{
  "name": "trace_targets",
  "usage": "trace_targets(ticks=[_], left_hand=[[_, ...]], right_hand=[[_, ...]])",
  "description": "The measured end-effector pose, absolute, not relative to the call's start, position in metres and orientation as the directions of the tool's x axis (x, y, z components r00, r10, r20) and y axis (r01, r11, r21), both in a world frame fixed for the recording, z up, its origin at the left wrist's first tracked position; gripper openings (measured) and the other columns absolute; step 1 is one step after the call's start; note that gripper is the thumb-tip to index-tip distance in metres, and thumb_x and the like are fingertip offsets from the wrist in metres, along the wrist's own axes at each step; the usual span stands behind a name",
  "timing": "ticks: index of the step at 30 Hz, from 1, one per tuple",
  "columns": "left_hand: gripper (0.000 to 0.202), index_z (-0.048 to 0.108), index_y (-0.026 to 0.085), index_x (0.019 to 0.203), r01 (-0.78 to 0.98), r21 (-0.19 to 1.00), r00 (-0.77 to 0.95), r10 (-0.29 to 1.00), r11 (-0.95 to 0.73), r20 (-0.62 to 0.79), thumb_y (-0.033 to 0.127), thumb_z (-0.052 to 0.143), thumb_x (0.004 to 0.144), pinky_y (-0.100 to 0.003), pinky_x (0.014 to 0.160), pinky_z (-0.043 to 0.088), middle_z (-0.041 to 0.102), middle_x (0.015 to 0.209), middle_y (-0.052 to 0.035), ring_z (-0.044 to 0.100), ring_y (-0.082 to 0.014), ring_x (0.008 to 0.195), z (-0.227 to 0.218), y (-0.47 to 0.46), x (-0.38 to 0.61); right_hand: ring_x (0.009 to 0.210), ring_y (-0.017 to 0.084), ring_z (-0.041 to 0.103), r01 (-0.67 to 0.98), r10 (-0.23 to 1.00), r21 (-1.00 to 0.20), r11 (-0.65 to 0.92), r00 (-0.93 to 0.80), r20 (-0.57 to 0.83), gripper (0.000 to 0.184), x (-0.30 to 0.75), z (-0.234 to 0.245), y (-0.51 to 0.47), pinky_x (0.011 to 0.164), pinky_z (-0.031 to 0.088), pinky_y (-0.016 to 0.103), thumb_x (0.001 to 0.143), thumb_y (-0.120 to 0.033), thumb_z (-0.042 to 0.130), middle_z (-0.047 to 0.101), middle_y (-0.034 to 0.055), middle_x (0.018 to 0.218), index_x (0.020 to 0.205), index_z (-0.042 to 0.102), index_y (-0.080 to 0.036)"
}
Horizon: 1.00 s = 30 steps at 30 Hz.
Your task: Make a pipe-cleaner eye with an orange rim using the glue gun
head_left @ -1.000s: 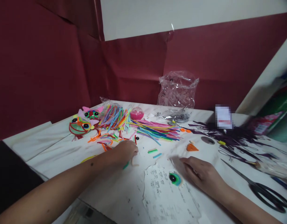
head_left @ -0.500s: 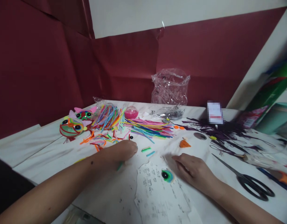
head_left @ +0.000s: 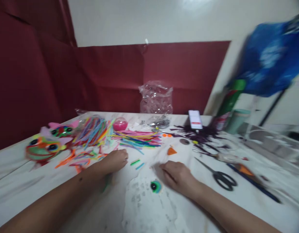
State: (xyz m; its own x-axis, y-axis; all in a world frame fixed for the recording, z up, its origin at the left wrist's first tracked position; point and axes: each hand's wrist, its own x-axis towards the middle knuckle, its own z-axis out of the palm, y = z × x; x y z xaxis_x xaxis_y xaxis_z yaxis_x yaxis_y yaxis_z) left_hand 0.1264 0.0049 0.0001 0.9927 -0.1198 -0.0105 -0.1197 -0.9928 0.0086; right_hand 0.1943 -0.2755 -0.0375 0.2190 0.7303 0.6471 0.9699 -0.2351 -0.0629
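Note:
My left hand is closed above the table, just left of a short green strip and a short blue strip. A green piece shows blurred below its wrist; I cannot tell whether the hand holds anything. My right hand rests with curled fingers at the right side of a torn printed sheet. Anything in those fingers is hidden. On the sheet lies a round green and blue eye with a black pupil. An orange triangular piece lies beyond my right hand.
Black scissors and a dark blue stick-like tool lie at the right. Farther back are pipe cleaners, a pink-bottomed ball, dark purple strands and a phone. Colourful face crafts lie left.
The view has swung to the right and up, so the table's contents appear farther left and a blue bag comes into sight. Both hands keep about the same place over the table.

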Motion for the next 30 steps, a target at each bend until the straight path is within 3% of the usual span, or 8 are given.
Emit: trace_targets(ticks=[5,9,14,17,22,26,30], left_hand=[[0.028,0.056,0.017,0.073,-0.067,-0.023,0.997,-0.067,-0.998,0.035,0.017,0.031,0.088,-0.031,0.071,0.043,0.062,0.081,-0.0080,0.060,-0.0207,0.077,0.001,-0.001,0.130],[0.020,0.058,0.019,0.085,-0.080,0.032,0.997,-0.079,-0.996,0.007,0.026,0.039,0.086,-0.030,0.078,0.043,0.061,0.093,-0.0073,0.060,-0.0216,0.089,-0.002,0.005,0.129],[0.032,0.057,0.017,0.079,-0.074,-0.080,0.994,-0.068,-0.994,-0.081,0.009,0.027,0.085,-0.033,0.076,0.042,0.062,0.089,-0.0103,0.061,-0.0229,0.085,-0.001,-0.006,0.133],[0.030,0.057,0.017,0.078,-0.029,-0.096,0.998,-0.023,-0.995,-0.061,0.005,0.030,0.081,-0.033,0.074,0.042,0.063,0.087,-0.0095,0.062,-0.0229,0.084,0.001,-0.010,0.134],[0.027,0.053,0.019,0.070,-0.023,0.046,0.992,-0.017,-0.999,0.124,0.028,0.034,0.087,-0.029,0.069,0.044,0.062,0.078,-0.0062,0.061,-0.0220,0.077,-0.002,-0.001,0.125],[0.027,0.058,0.021,0.082,-0.114,0.238,0.949,-0.035,-0.964,0.313,0.033,0.034,0.087,-0.023,0.067,0.046,0.063,0.080,-0.0007,0.061,-0.0171,0.074,0.000,-0.014,0.107],[0.027,0.059,0.024,0.080,-0.268,0.256,0.893,-0.139,-0.929,0.428,0.039,0.038,0.089,-0.019,0.063,0.048,0.063,0.076,0.0034,0.061,-0.0135,0.067,-0.009,-0.034,0.089]], right_hand=[[0.058,0.015,0.058,0.964,0.756,-0.015,-0.265,0.217,0.617,0.023,0.199,-0.036,-0.270,0.053,0.038,0.024,0.085,-0.015,0.037,0.065,0.0048,0.065,0.082,0.060,-0.017],[0.057,0.014,0.056,0.957,0.754,0.013,-0.291,0.221,0.619,0.019,0.201,-0.038,-0.268,0.052,0.036,0.023,0.081,-0.015,0.040,0.064,0.0033,0.065,0.082,0.058,-0.018],[0.057,0.014,0.054,0.961,0.757,0.027,-0.275,0.198,0.623,0.015,0.199,-0.037,-0.267,0.051,0.035,0.023,0.079,-0.014,0.042,0.063,0.0018,0.062,0.075,0.056,-0.019],[0.055,0.013,0.052,0.965,0.747,0.031,-0.261,0.181,0.639,0.015,0.199,-0.035,-0.268,0.050,0.033,0.023,0.076,-0.013,0.043,0.061,0.0012,0.060,0.070,0.055,-0.020],[0.052,0.013,0.051,0.969,0.707,0.026,-0.246,0.161,0.688,0.015,0.199,-0.034,-0.267,0.048,0.031,0.024,0.075,-0.012,0.042,0.059,0.0008,0.058,0.069,0.054,-0.020],[0.049,0.014,0.051,0.973,0.658,0.007,-0.231,0.151,0.738,0.017,0.201,-0.026,-0.269,0.047,0.033,0.024,0.077,-0.015,0.042,0.059,0.0007,0.055,0.068,0.055,-0.020],[0.057,0.014,0.058,0.948,0.508,-0.109,-0.300,0.256,0.822,0.021,0.217,0.012,-0.291,0.055,0.043,0.023,0.081,-0.019,0.042,0.065,0.0028,0.063,0.079,0.063,-0.020]])
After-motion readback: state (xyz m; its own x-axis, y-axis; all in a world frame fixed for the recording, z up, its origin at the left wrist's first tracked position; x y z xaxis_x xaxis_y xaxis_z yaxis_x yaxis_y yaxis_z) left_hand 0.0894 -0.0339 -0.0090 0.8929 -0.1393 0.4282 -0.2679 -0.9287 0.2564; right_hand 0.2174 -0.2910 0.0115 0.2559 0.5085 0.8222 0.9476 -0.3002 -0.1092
